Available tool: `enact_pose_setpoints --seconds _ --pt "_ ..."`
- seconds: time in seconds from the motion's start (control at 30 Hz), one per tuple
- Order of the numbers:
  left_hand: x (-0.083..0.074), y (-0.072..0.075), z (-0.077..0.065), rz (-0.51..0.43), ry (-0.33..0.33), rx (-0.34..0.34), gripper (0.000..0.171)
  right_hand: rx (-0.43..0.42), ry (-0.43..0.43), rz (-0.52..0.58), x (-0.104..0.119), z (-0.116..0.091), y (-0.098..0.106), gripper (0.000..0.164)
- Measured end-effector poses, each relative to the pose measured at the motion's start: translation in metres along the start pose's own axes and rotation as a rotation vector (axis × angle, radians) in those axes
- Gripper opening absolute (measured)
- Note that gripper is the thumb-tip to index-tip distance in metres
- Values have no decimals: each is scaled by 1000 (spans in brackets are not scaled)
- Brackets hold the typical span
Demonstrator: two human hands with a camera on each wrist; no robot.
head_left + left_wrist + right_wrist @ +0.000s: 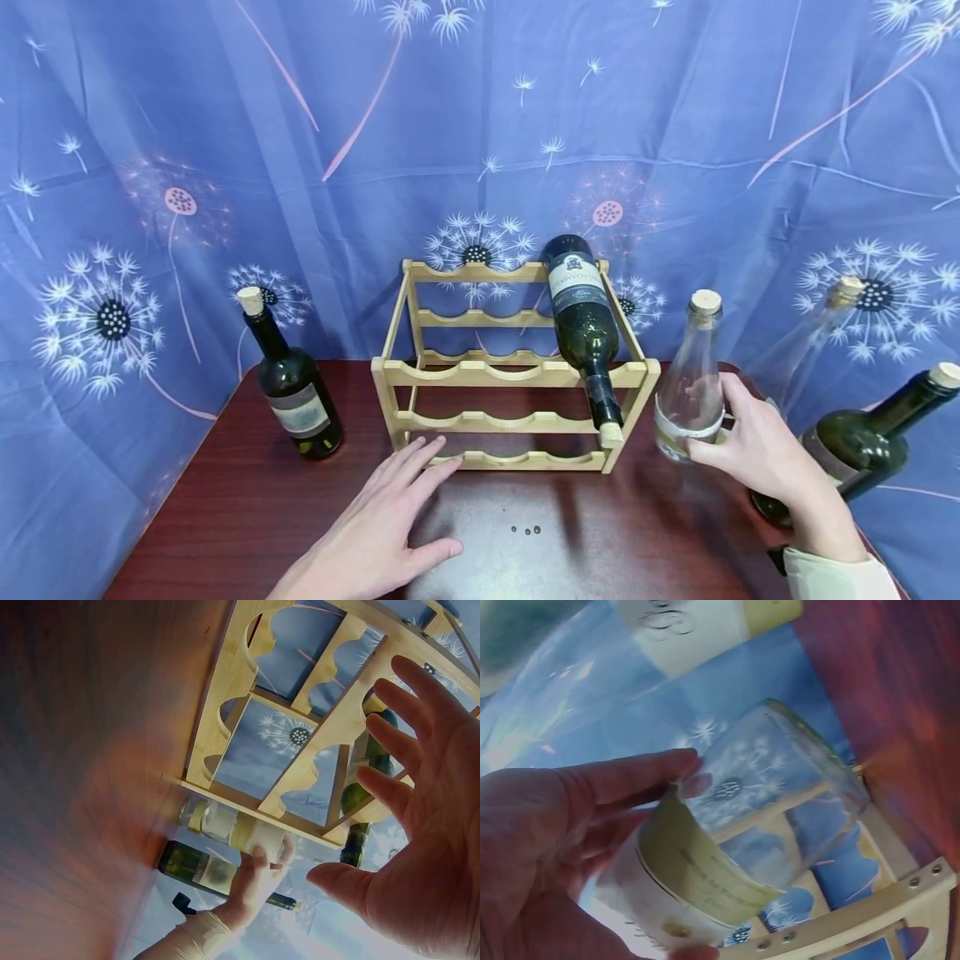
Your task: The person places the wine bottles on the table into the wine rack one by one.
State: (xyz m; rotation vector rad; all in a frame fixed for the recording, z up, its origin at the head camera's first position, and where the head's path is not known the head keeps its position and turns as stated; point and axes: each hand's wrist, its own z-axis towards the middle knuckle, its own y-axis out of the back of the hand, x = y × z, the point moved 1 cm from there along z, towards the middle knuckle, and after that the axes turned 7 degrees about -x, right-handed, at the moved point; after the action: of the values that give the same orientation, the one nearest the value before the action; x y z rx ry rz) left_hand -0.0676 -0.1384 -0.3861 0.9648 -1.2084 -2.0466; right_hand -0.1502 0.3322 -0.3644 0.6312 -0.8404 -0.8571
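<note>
My right hand (pixel 765 454) grips a clear glass bottle (pixel 693 367) with a cork, to the right of the wooden wine rack (pixel 480 375). Thumb and fingers wrap the bottle's label (pixel 697 870), which is white and yellow-green. Whether its base touches the table cannot be told. A dark green wine bottle (pixel 581 308) lies on the rack's top tier at the right, its corked neck tilted down toward the front. In front of the rack, my left hand (pixel 375 517) hovers over the table with fingers spread, holding nothing; the left wrist view also shows this hand (pixel 427 802).
A corked dark bottle (pixel 300 404) stands left of the rack. Beyond my right hand are another clear bottle (pixel 802 358) and a dark one (pixel 862 450), partly hidden by my arm. Small dark spots (pixel 527 531) mark the table (pixel 600 558). A blue dandelion-patterned curtain (pixel 420 125) hangs behind.
</note>
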Motion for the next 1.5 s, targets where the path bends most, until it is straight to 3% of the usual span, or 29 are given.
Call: enact_pose_setpoints --seconds 0.2,0.43,0.73,0.97,1.23,1.5 --pt "1 0 0 -8 7 8 81 46 104 34 11 -3 12 82" --pt "0 2 1 -24 9 4 80 122 152 51 23 -6 25 76" --pt "1 5 -1 -29 -4 -40 80 192 142 39 43 -10 37 82" --pt "1 7 0 -22 11 -34 80 186 188 -16 55 -13 45 85" --pt "4 11 -1 -18 42 -41 80 190 174 -63 67 -18 52 86" --pt "4 14 -2 -5 11 -80 81 203 155 -80 76 -22 55 86"
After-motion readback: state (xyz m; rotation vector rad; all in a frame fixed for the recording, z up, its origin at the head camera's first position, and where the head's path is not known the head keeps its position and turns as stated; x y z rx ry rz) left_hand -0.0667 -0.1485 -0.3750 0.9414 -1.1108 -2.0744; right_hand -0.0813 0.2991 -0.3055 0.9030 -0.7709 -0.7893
